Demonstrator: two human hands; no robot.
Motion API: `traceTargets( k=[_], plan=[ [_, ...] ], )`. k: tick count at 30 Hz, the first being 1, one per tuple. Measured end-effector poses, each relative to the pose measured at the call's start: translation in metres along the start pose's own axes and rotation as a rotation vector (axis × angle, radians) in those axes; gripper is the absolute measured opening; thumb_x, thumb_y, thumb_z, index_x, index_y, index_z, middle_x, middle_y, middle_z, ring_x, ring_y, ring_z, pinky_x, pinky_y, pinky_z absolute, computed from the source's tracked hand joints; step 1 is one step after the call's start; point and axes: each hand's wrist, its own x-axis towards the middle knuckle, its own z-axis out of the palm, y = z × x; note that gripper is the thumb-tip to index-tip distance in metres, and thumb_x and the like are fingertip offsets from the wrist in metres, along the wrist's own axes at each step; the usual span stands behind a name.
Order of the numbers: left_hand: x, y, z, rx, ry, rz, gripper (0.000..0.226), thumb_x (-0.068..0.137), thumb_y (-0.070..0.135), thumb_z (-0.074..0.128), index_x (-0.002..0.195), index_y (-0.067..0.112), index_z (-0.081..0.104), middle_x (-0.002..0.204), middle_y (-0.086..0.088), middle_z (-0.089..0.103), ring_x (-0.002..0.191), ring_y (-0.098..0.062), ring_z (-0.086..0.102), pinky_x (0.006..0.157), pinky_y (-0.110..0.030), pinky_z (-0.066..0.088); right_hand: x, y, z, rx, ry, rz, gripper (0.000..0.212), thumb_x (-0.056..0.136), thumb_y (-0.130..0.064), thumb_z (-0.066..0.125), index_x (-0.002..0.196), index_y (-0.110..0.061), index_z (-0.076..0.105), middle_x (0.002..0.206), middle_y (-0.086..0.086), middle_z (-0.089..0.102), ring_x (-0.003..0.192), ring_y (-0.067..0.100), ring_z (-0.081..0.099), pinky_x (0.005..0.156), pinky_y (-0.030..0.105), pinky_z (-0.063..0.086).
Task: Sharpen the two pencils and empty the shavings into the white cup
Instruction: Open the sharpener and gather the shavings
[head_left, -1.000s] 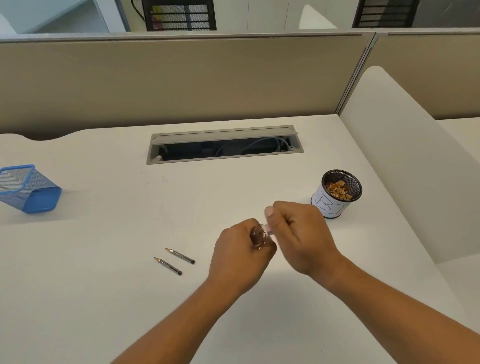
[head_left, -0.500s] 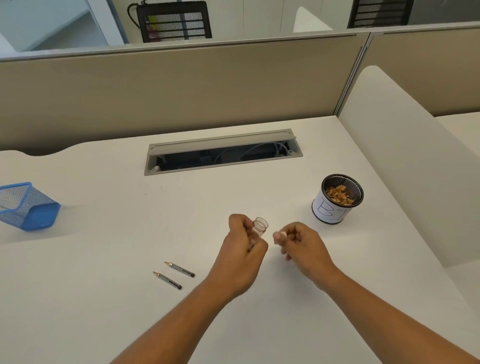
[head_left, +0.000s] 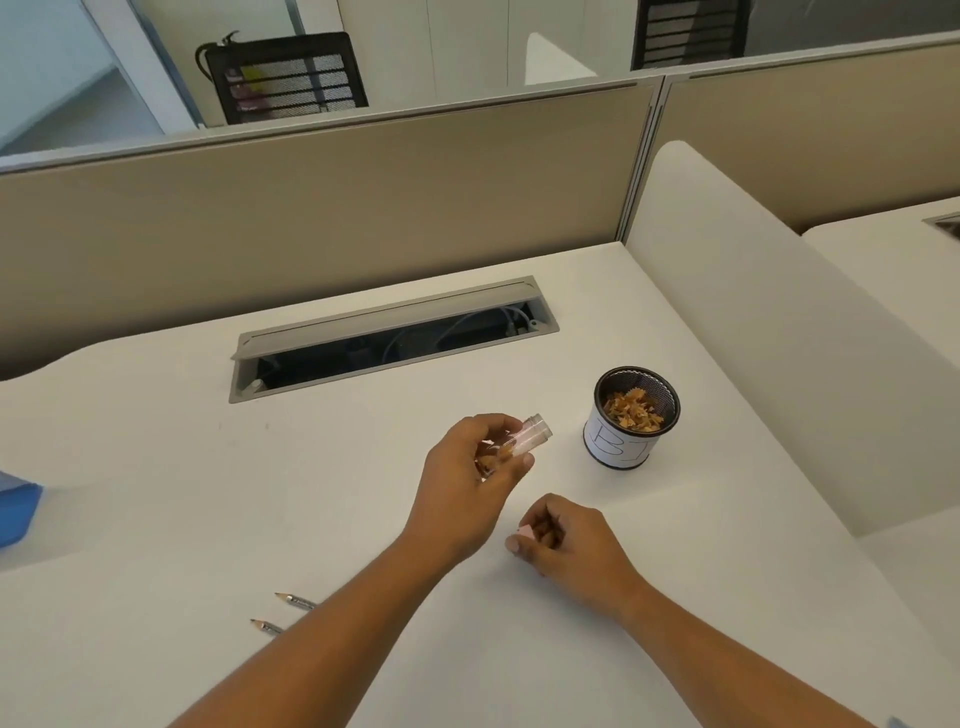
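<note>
My left hand (head_left: 470, 475) grips a small clear sharpener container (head_left: 525, 438) with brown shavings inside, tilted with its open mouth pointing right toward the white cup (head_left: 618, 447). The cup has a black mesh rim and holds a heap of shavings (head_left: 634, 410). It stands a short way to the right of the container, not touching it. My right hand (head_left: 563, 538) rests lower on the desk, closed on a small pink sharpener part (head_left: 525, 531). Two short pencils (head_left: 293, 600) (head_left: 265, 626) lie side by side at the lower left, partly hidden by my left forearm.
An open cable tray (head_left: 395, 338) is sunk into the white desk (head_left: 156, 493) behind my hands. A blue mesh basket (head_left: 15, 514) sits at the left edge. A beige partition runs along the back and a white divider (head_left: 779, 338) closes off the right.
My hands have drawn apart: the left lifted the open container up and right toward the cup, the right dropped down with the pink part. The view has tilted upward.
</note>
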Motion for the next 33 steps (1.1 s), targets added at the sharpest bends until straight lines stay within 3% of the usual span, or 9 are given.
traceTargets(
  k=[3,7,14,17,20,24,27,33],
  plan=[
    [0.026,0.008,0.017,0.08,-0.048,0.011,0.033,0.084,0.025,0.075,0.116,0.03,0.065,0.104,0.015,0.063,0.084,0.001,0.061,0.065,-0.008,0.047,0.0,0.003,-0.001,-0.021,-0.004,-0.022,0.037,0.073,-0.059,0.077,0.084,-0.026,0.066,0.074,-0.001,0.07,0.063,0.018,0.064,0.059,0.026,0.055],
    [0.058,0.024,0.038,0.178,-0.112,0.099,0.034,0.083,0.028,0.076,0.115,0.024,0.068,0.099,0.011,0.063,0.082,0.0,0.059,0.069,-0.012,0.044,0.0,0.006,0.0,0.038,0.004,-0.04,0.034,0.073,-0.055,0.079,0.082,-0.026,0.065,0.07,-0.007,0.068,0.059,0.006,0.059,0.059,0.028,0.055],
    [0.1,0.065,0.06,0.372,-0.291,0.225,0.031,0.079,0.026,0.076,0.108,0.015,0.074,0.086,0.007,0.063,0.074,-0.008,0.06,0.055,-0.013,0.043,0.0,0.007,0.001,0.083,0.002,-0.07,0.027,0.074,-0.054,0.078,0.079,-0.032,0.063,0.071,0.002,0.069,0.059,0.008,0.059,0.058,0.027,0.053],
    [0.108,0.077,0.066,0.474,-0.35,0.248,0.025,0.079,0.028,0.076,0.1,0.014,0.077,0.083,0.002,0.068,0.072,-0.013,0.063,0.05,-0.02,0.048,0.0,0.007,0.001,0.109,-0.003,-0.077,0.028,0.075,-0.052,0.079,0.079,-0.029,0.063,0.067,-0.007,0.066,0.057,0.008,0.058,0.057,0.027,0.052],
    [0.111,0.083,0.069,0.572,-0.369,0.26,0.02,0.078,0.022,0.076,0.093,0.01,0.077,0.087,-0.005,0.074,0.076,-0.022,0.068,0.064,-0.034,0.061,0.0,0.008,0.001,0.101,-0.003,-0.074,0.029,0.075,-0.051,0.079,0.08,-0.028,0.063,0.067,-0.008,0.067,0.057,0.008,0.059,0.057,0.028,0.053],
    [0.11,0.085,0.07,0.592,-0.371,0.268,0.022,0.077,0.021,0.078,0.097,0.012,0.077,0.092,-0.005,0.073,0.079,-0.022,0.067,0.064,-0.031,0.059,0.0,0.007,0.001,0.099,0.002,-0.07,0.029,0.074,-0.052,0.079,0.08,-0.028,0.063,0.074,0.005,0.069,0.058,0.01,0.06,0.057,0.031,0.054],
    [0.106,0.084,0.066,0.545,-0.365,0.247,0.024,0.08,0.023,0.076,0.103,0.015,0.076,0.097,-0.004,0.073,0.083,-0.021,0.066,0.06,-0.025,0.051,0.0,0.006,0.001,0.078,0.005,-0.062,0.029,0.074,-0.052,0.079,0.081,-0.028,0.063,0.075,0.005,0.069,0.058,0.009,0.06,0.058,0.03,0.055],
    [0.083,0.079,0.037,0.377,-0.366,0.122,0.032,0.08,0.022,0.076,0.111,0.021,0.073,0.109,-0.001,0.072,0.096,-0.02,0.065,0.08,-0.038,0.058,-0.001,-0.004,-0.002,0.158,0.011,0.009,0.021,0.076,-0.041,0.081,0.083,-0.026,0.066,0.069,-0.004,0.068,0.058,0.011,0.063,0.059,0.03,0.058]
  ],
)
